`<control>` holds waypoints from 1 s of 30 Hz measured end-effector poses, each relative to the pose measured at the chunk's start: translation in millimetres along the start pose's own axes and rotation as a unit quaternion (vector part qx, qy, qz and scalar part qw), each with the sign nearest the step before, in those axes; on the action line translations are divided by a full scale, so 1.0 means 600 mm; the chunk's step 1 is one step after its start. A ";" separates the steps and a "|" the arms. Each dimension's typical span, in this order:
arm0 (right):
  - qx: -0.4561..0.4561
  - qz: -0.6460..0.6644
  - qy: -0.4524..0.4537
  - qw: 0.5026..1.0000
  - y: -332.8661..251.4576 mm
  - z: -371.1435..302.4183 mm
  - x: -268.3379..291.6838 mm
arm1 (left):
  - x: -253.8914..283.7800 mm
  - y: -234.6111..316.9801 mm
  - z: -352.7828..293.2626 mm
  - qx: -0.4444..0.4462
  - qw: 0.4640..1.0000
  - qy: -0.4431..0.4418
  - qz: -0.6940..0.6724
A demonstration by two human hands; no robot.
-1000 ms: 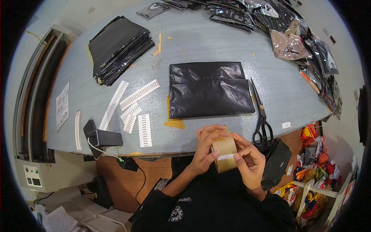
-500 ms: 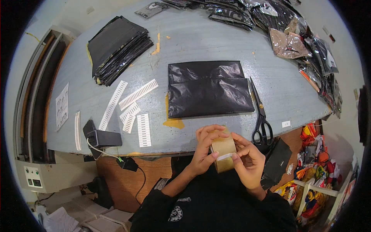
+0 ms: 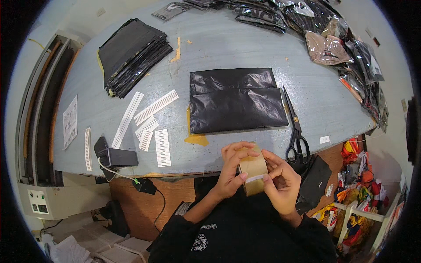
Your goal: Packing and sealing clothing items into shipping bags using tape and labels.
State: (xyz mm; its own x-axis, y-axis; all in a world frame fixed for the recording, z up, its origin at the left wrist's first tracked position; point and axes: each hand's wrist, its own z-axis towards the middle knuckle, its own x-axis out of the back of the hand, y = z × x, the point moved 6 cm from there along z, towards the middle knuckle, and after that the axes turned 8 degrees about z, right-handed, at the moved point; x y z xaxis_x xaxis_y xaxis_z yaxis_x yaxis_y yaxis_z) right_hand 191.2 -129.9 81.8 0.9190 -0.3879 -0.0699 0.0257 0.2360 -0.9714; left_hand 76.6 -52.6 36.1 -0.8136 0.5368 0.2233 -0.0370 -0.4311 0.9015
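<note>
Close to my body, just off the table's near edge, a roll of tan packing tape (image 3: pixel 253 166) is held between both hands. My left hand (image 3: pixel 234 168) is closed round its left side, thumb near a narrow white strip (image 3: pixel 255 178) that crosses the tape's face. My right hand (image 3: pixel 282 180) grips the right side, its thumb at the strip's other end. Beyond the hands, a folded black plastic bag (image 3: pixel 237 105) lies flat on the grey-blue table (image 3: pixel 228 48). Black-handled scissors (image 3: pixel 297 131) lie along its right side, blades pointing away.
A stack of black bags (image 3: pixel 133 57) sits at the far left. Strips of white labels (image 3: pixel 162 147) lie left of centre, beside a dark phone or power bank (image 3: pixel 120 158) with a cable. Bagged garments (image 3: pixel 329 48) line the far right edge; a sealing machine (image 3: pixel 44 109) stands left.
Both hands keep nearly the same hold on the tape roll. The whole view has shifted very slightly; nothing on the table has been moved.
</note>
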 end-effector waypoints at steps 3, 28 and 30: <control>-0.014 0.016 -0.001 1.000 -0.002 0.002 0.000 | -0.001 -0.003 0.000 -0.001 1.000 0.001 -0.003; -0.023 0.078 0.023 0.996 0.006 0.000 -0.002 | -0.002 0.000 -0.005 0.000 1.000 0.007 0.000; -0.008 0.031 0.010 0.999 0.005 -0.002 -0.006 | -0.001 -0.002 -0.005 0.015 1.000 0.007 0.002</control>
State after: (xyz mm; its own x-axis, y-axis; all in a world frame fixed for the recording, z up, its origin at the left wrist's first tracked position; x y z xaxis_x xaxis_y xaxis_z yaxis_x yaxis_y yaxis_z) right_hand 187.4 -129.2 79.1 0.9103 -0.3913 -0.1350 -0.0378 0.2461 -0.9685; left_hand 75.6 -54.6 33.9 -0.8212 0.5258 0.2215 -0.0171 -0.4107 0.9116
